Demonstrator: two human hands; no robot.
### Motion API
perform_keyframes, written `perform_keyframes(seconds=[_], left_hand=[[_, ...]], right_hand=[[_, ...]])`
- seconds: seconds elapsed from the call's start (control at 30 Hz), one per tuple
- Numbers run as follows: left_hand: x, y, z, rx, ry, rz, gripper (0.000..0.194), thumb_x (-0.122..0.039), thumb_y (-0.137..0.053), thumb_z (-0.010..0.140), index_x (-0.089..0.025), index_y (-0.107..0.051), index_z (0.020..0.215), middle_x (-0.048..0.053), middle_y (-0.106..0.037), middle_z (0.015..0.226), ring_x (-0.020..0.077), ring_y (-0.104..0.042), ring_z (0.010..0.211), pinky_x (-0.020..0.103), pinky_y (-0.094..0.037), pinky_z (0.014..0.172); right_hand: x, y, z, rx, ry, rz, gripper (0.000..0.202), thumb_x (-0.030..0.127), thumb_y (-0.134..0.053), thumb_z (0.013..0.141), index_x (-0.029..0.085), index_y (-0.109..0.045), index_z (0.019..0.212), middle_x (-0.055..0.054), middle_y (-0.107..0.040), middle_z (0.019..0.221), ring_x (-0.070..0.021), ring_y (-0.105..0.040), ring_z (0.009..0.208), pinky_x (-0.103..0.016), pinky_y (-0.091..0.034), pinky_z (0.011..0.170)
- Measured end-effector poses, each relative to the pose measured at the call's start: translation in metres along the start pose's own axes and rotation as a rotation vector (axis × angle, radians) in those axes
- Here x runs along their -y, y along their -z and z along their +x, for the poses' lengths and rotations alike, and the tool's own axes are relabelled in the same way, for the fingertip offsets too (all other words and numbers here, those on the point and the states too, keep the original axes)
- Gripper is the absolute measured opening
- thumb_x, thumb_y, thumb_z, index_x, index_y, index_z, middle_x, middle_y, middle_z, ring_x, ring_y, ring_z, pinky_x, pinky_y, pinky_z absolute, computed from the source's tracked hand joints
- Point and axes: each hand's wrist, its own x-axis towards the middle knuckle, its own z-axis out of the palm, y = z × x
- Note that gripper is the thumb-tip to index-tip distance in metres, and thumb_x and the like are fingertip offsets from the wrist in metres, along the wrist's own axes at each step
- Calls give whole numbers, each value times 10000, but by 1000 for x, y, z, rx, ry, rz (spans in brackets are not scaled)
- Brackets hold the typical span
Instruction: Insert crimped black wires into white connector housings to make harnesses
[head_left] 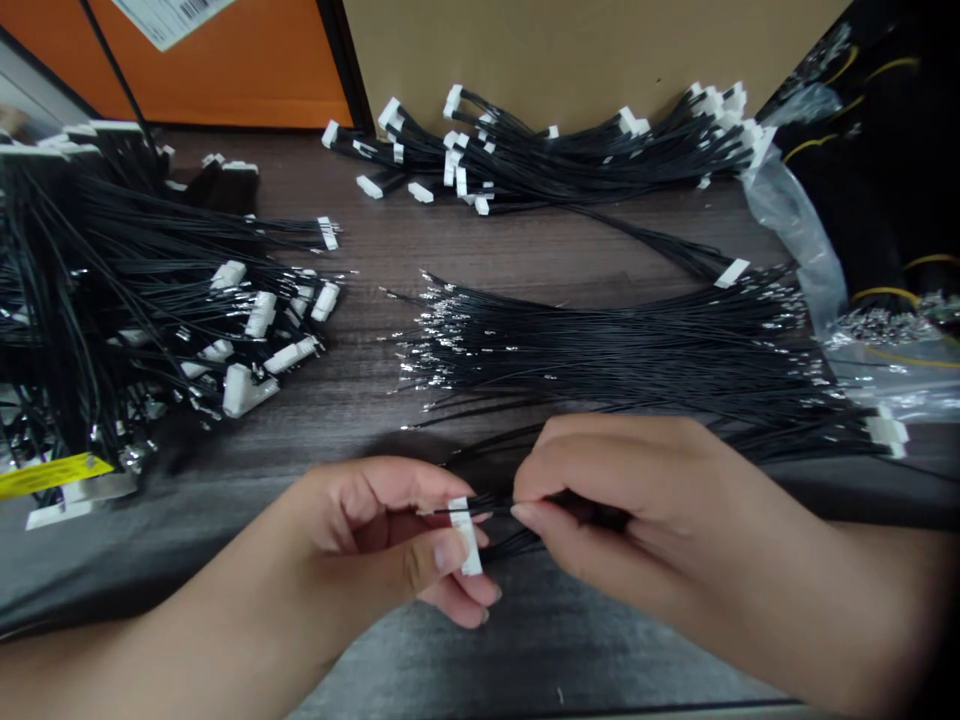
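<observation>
My left hand (397, 550) pinches a white plug connector (469, 548) between thumb and fingers. Black wires run from the connector's right side toward my right hand (600, 510). That hand is closed, thumb against forefinger, on a black wire (499, 506) close to the connector. One thin wire with a bare metal tip lies across the connector's upper end and points left. Behind my hands lies a wide bundle of loose black wires (622, 345) with silver crimped terminals at both ends.
Black cables with white connectors (600, 150) lie at the back by a cardboard box (585, 50). A large heap of wired connectors (112, 260) fills the left, near a yellow tag (56, 476). Clear plastic bags of wires (795, 220) stand at right. An orange box (225, 65) is behind.
</observation>
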Motion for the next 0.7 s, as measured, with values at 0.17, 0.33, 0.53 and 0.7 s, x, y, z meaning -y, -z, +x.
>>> perform_keyframes(seconds=[0.17,0.33,0.53,0.7], left_hand=[[1,0,1,9,-21,-74,190,-280,-1046,787,-212,-900,886,2,-871,772,167,-852,708,190,-685,646],[1,0,1,11,-14,-73,168,-261,-1030,812,-220,-900,909,-10,-870,778,160,-853,704,197,-698,659],[3,1,0,9,-19,-76,159,-244,-1023,820,-227,-906,926,-13,-878,790,164,-861,717,193,-703,666],[3,2,1,8,-24,-73,183,-260,-1037,800,-223,-908,924,-8,-881,801,176,-867,723,198,-706,660]], right_hand=[[-3,7,-1,-19,116,45,245,143,-576,1024,230,-702,832,16,-619,743,-80,-549,581,-226,-434,538],[-8,5,-2,78,121,88,270,44,-527,951,203,-667,784,48,-600,730,-42,-517,585,-202,-386,525],[-7,0,2,41,142,62,295,33,-504,973,199,-608,752,57,-569,723,-34,-493,599,-182,-387,560],[-8,-2,0,-36,149,159,267,70,-529,986,223,-630,792,88,-565,734,-14,-499,588,-142,-400,579]])
